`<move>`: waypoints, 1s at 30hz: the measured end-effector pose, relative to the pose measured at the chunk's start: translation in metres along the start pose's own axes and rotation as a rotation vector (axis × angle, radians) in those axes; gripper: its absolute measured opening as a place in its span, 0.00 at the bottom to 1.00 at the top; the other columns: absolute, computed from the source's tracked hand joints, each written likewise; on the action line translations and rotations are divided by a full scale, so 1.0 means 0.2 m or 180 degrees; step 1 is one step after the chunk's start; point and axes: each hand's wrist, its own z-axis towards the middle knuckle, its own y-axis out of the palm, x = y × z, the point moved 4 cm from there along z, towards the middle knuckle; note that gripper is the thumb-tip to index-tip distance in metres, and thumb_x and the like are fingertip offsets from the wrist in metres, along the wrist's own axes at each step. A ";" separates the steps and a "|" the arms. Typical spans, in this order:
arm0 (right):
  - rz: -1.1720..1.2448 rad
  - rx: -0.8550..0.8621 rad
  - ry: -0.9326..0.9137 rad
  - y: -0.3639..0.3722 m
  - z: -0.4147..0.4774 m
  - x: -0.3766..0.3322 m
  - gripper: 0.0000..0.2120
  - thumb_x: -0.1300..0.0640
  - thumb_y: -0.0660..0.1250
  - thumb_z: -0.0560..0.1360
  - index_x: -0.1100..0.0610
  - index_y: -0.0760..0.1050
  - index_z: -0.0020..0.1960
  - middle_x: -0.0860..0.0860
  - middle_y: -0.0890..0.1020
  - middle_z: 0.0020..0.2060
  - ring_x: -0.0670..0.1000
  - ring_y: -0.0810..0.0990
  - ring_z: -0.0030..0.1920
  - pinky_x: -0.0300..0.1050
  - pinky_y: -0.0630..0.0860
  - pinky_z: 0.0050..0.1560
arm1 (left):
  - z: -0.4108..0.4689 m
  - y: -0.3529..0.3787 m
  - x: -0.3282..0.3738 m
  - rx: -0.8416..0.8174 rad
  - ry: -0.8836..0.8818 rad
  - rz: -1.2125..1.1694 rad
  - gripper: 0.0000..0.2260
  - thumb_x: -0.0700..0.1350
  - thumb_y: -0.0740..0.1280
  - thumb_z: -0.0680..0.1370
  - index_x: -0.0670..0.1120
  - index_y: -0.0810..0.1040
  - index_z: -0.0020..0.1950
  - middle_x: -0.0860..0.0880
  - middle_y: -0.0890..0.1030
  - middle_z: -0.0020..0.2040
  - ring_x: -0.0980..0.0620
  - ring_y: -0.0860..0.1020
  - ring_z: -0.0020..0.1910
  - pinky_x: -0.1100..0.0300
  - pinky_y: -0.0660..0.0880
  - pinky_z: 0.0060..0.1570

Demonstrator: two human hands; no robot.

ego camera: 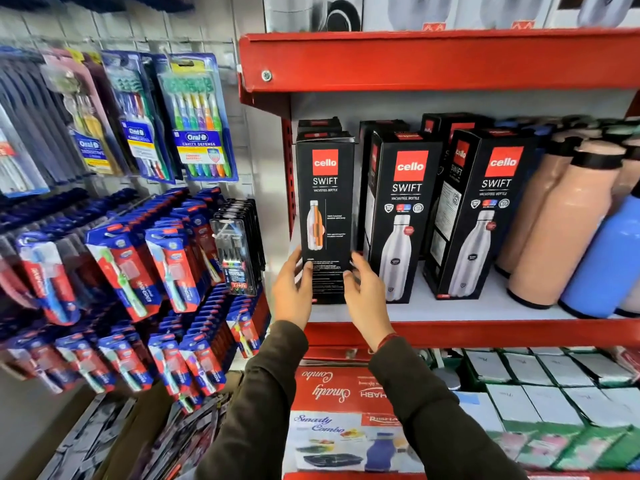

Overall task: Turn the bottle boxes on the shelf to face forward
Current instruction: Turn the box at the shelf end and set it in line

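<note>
Three black bottle boxes stand in the front row of the red shelf (pixel 485 332). The leftmost box (pixel 325 202) shows a side panel with a cut-away orange bottle picture. My left hand (pixel 292 289) grips its lower left edge and my right hand (pixel 363 292) grips its lower right edge. The middle box (pixel 403 216) and the right box (pixel 481 216) show a steel bottle picture and stand slightly angled. More black boxes stand behind them, mostly hidden.
Peach bottles (pixel 561 230) and a blue bottle (pixel 606 265) stand to the right of the boxes. Toothbrush packs (pixel 194 116) hang on the wall grid at left. A red combo box (pixel 346 410) and white-green cartons (pixel 554 393) fill the shelf below.
</note>
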 end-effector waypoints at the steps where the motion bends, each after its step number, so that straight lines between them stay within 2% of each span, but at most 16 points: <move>1: 0.0052 0.0006 -0.0008 0.00 0.00 0.00 0.21 0.65 0.58 0.81 0.57 0.67 0.73 0.46 0.76 0.57 0.35 0.76 0.51 0.19 0.68 0.49 | 0.00 -0.01 0.01 0.0006 0.0029 -0.0010 0.18 0.43 0.64 0.82 0.46 0.72 0.72 0.51 0.78 0.62 0.58 0.77 0.59 0.80 0.71 0.50; 4: 0.0193 -0.0074 -0.0111 0.00 -0.01 -0.04 0.24 0.66 0.61 0.79 0.52 0.66 0.74 0.43 0.77 0.58 0.37 0.77 0.56 0.23 0.71 0.53 | 0.01 -0.04 0.05 0.0038 0.0089 -0.0143 0.17 0.46 0.65 0.81 0.51 0.75 0.70 0.52 0.80 0.63 0.62 0.79 0.58 0.73 0.75 0.55; 7: 0.0200 -0.0147 -0.0263 0.00 0.00 -0.08 0.29 0.62 0.70 0.74 0.49 0.67 0.72 0.44 0.81 0.58 0.40 0.79 0.59 0.35 0.75 0.59 | 0.00 -0.07 0.08 0.0243 0.0027 -0.0396 0.11 0.50 0.64 0.81 0.56 0.80 0.62 0.50 0.82 0.61 0.56 0.81 0.59 0.53 0.78 0.61; 8: 0.0179 -0.0154 -0.0293 0.01 0.00 -0.09 0.31 0.60 0.73 0.72 0.47 0.67 0.71 0.44 0.81 0.58 0.41 0.79 0.59 0.37 0.76 0.60 | -0.01 -0.07 0.08 0.0310 0.0006 -0.0559 0.10 0.51 0.63 0.82 0.58 0.82 0.58 0.49 0.83 0.60 0.53 0.81 0.60 0.48 0.78 0.62; 10: 0.0148 -0.0135 -0.0323 0.01 0.01 -0.10 0.34 0.53 0.78 0.67 0.44 0.68 0.69 0.41 0.82 0.56 0.38 0.79 0.58 0.33 0.76 0.57 | -0.03 -0.08 0.09 0.0451 -0.0023 -0.0767 0.13 0.53 0.60 0.82 0.60 0.84 0.50 0.50 0.84 0.58 0.51 0.81 0.61 0.43 0.76 0.63; 12: 0.0078 -0.0041 -0.0321 0.02 0.01 -0.11 0.36 0.45 0.81 0.62 0.43 0.69 0.66 0.40 0.82 0.55 0.36 0.79 0.57 0.28 0.75 0.55 | -0.05 -0.09 0.09 0.0597 0.0001 -0.0745 0.14 0.55 0.58 0.82 0.58 0.85 0.52 0.53 0.85 0.56 0.54 0.82 0.60 0.44 0.76 0.63; 14: 0.0056 0.0067 -0.0276 0.02 0.01 -0.11 0.39 0.41 0.81 0.59 0.45 0.69 0.66 0.42 0.82 0.56 0.38 0.79 0.57 0.30 0.76 0.56 | -0.06 -0.10 0.09 0.0671 0.0044 -0.0700 0.16 0.55 0.58 0.82 0.56 0.85 0.54 0.54 0.86 0.55 0.54 0.82 0.58 0.45 0.77 0.62; 17: 0.0083 0.0214 -0.0278 0.02 0.02 -0.11 0.39 0.43 0.81 0.58 0.46 0.69 0.65 0.43 0.82 0.56 0.41 0.80 0.57 0.40 0.79 0.58 | -0.07 -0.09 0.10 0.0616 0.0213 -0.0571 0.15 0.55 0.58 0.82 0.58 0.85 0.52 0.56 0.85 0.56 0.54 0.81 0.60 0.51 0.77 0.60; 19: 0.0090 0.0271 -0.0298 0.02 0.03 -0.11 0.38 0.46 0.81 0.59 0.46 0.69 0.65 0.43 0.82 0.56 0.42 0.80 0.57 0.43 0.80 0.58 | -0.05 -0.09 0.09 0.0549 0.0352 -0.0419 0.13 0.52 0.59 0.83 0.55 0.82 0.59 0.58 0.83 0.58 0.59 0.79 0.61 0.65 0.75 0.57; 21: 0.0083 0.0220 -0.0300 0.03 0.03 -0.11 0.39 0.47 0.80 0.60 0.45 0.68 0.67 0.44 0.81 0.57 0.42 0.80 0.58 0.45 0.79 0.59 | 0.00 -0.10 0.06 0.0491 0.0401 -0.0168 0.15 0.47 0.59 0.83 0.49 0.76 0.69 0.59 0.77 0.64 0.68 0.74 0.63 0.74 0.69 0.59; 23: 0.0089 0.0112 -0.0355 0.04 0.03 -0.12 0.39 0.48 0.80 0.61 0.44 0.67 0.68 0.45 0.80 0.59 0.43 0.79 0.59 0.46 0.79 0.61 | 0.05 -0.10 0.03 0.0279 0.0175 -0.0002 0.17 0.43 0.58 0.84 0.47 0.71 0.72 0.56 0.73 0.67 0.67 0.70 0.64 0.75 0.63 0.63; 24: 0.0081 0.0066 -0.0403 0.05 0.03 -0.12 0.40 0.48 0.80 0.61 0.44 0.66 0.69 0.46 0.80 0.60 0.44 0.79 0.60 0.46 0.78 0.62 | 0.07 -0.10 0.01 0.0151 0.0036 -0.0050 0.16 0.41 0.57 0.84 0.47 0.70 0.72 0.57 0.73 0.65 0.67 0.70 0.63 0.77 0.62 0.62; 25: 0.0057 0.0026 -0.0448 0.05 0.03 -0.13 0.41 0.49 0.80 0.62 0.44 0.65 0.70 0.46 0.79 0.61 0.44 0.77 0.62 0.46 0.76 0.63 | 0.08 -0.10 0.00 0.0029 -0.0050 -0.0148 0.15 0.40 0.57 0.84 0.50 0.70 0.70 0.60 0.73 0.62 0.71 0.71 0.60 0.81 0.62 0.58; 27: 0.0015 -0.0059 -0.0475 0.07 0.03 -0.13 0.45 0.50 0.78 0.63 0.45 0.59 0.75 0.44 0.75 0.65 0.39 0.73 0.66 0.37 0.71 0.66 | 0.09 -0.11 -0.01 -0.0103 -0.0115 -0.0268 0.15 0.39 0.57 0.84 0.55 0.69 0.66 0.64 0.73 0.58 0.80 0.72 0.53 0.84 0.65 0.51; 29: -0.0029 -0.0126 -0.0458 0.08 0.02 -0.12 0.50 0.52 0.77 0.65 0.46 0.52 0.79 0.38 0.69 0.67 0.26 0.65 0.65 0.22 0.62 0.63 | 0.09 -0.12 -0.03 -0.0061 -0.0190 -0.0323 0.14 0.40 0.58 0.83 0.56 0.70 0.64 0.62 0.75 0.57 0.79 0.72 0.52 0.79 0.67 0.52; 30: -0.0061 -0.0153 -0.0439 0.09 0.02 -0.11 0.50 0.53 0.77 0.67 0.46 0.50 0.79 0.37 0.67 0.66 0.23 0.62 0.64 0.19 0.59 0.61 | 0.09 -0.13 -0.04 -0.0024 -0.0208 -0.0347 0.13 0.40 0.58 0.83 0.57 0.71 0.63 0.62 0.76 0.56 0.78 0.73 0.52 0.77 0.67 0.52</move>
